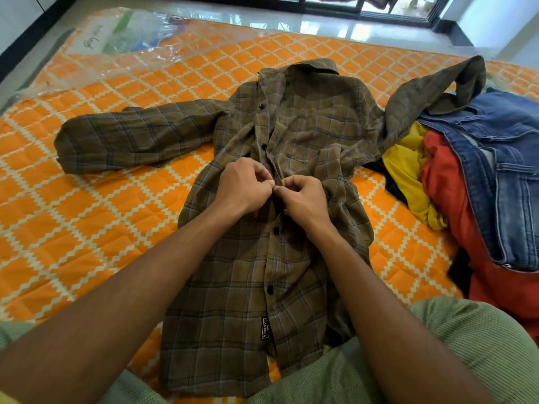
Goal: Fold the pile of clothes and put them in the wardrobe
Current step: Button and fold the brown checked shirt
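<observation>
You're working in bright daylight that is coming through the glass door (364, 7) at 1 o'clock. It is glaring off the floor (291, 26) at 12 and the plastic (122, 39) at 11. The shirt (233, 301) is throwing only soft shadows. The wide lens is bowing the mattress (87, 228) edges, and the centre is looking sharp.

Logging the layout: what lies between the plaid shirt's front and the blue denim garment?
In the head view, a yellow garment and a red garment lie bunched between the shirt and the denim garment.
</observation>
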